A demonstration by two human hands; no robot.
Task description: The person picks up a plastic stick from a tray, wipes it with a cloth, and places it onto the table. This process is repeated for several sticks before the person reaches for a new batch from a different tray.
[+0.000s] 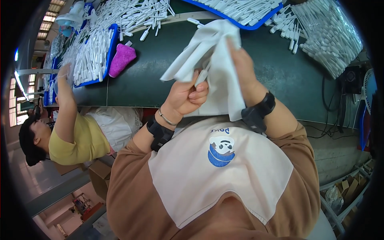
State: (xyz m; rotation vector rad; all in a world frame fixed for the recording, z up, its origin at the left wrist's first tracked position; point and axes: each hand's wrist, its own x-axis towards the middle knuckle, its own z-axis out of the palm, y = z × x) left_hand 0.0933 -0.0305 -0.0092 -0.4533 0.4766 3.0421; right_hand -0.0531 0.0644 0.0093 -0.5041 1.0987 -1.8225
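Note:
My left hand is closed, its fingers curled round a slim white plastic stick with a wider end. A white cloth hangs in folds over and behind that stick. At the cloth's right side, my right hand grips it; that hand is smeared by motion and some of its fingers are hidden by the fabric. Both hands are above the near part of the dark green table. One similar white stick lies just beyond the cloth on the table.
Blue trays of white sticks stand at the left and far side. Loose sticks lie between them. A pink cloth rests by the left tray, a clear bag of sticks at right. A co-worker reaches in from the left.

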